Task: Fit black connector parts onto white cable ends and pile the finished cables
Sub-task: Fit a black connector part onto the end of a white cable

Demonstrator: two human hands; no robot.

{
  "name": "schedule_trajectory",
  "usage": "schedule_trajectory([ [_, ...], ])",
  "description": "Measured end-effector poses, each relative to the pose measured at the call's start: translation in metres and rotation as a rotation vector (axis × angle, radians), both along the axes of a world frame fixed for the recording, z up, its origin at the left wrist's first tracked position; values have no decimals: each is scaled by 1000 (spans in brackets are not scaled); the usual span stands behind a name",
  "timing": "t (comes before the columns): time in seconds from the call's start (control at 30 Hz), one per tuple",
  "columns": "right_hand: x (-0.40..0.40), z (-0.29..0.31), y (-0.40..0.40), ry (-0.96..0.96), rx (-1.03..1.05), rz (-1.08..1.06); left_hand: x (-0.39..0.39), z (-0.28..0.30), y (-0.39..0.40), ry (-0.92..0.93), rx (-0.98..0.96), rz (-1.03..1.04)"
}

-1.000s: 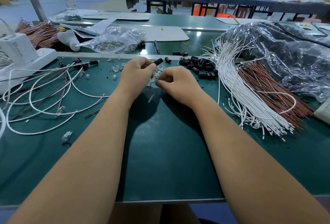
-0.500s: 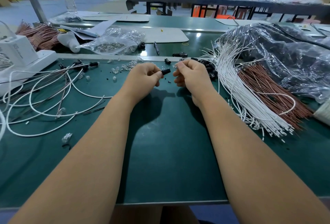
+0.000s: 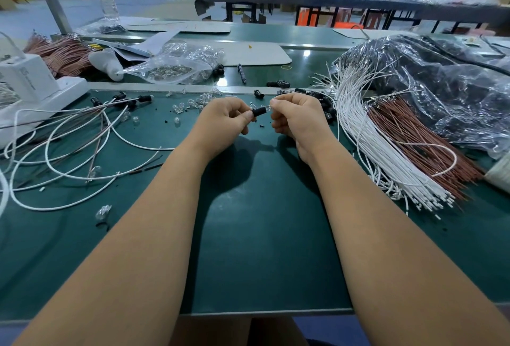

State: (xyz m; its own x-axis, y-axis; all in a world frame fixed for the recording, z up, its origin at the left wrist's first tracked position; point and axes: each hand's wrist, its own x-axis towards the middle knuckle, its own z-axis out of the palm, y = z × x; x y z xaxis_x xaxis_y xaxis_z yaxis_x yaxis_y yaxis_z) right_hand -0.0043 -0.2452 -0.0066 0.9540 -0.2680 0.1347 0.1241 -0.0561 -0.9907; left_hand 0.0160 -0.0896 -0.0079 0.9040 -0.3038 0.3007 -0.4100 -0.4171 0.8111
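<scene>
My left hand (image 3: 223, 122) pinches a black connector part (image 3: 259, 111) between thumb and forefinger, a little above the green table (image 3: 262, 235). My right hand (image 3: 298, 119) holds a small clear piece (image 3: 269, 108) that touches the connector's right end. Loose black connector parts (image 3: 325, 102) lie just behind my right hand. A thick bundle of white cables (image 3: 372, 147) fans out to the right, with brown wires (image 3: 422, 147) beside it. Finished cables with black ends (image 3: 82, 135) lie coiled on the left.
Small clear parts (image 3: 193, 104) are scattered behind my left hand, and one (image 3: 103, 211) lies near my left forearm. A white machine (image 3: 27, 89) stands at the far left. A clear bag of parts (image 3: 171, 69) and a pen (image 3: 242, 72) lie at the back; dark plastic bags (image 3: 441, 89) sit right.
Both hands rose from the scattered parts and came together; the right hand now presses a clear piece against the black connector held by the left.
</scene>
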Motion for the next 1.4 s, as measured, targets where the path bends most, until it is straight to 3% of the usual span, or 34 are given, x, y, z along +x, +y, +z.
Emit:
schedule_trajectory([
  [0.4, 0, -2, 0, -27, 17, 38, -1, -1, 0, -12, 16, -6],
  [0.8, -1, -7, 7, -83, 45, -56, 6, -6, -5, 79, -185, 29],
  [1.4, -5, -4, 3, -78, 1, 22, 4, -5, -6, 65, -190, -9],
])
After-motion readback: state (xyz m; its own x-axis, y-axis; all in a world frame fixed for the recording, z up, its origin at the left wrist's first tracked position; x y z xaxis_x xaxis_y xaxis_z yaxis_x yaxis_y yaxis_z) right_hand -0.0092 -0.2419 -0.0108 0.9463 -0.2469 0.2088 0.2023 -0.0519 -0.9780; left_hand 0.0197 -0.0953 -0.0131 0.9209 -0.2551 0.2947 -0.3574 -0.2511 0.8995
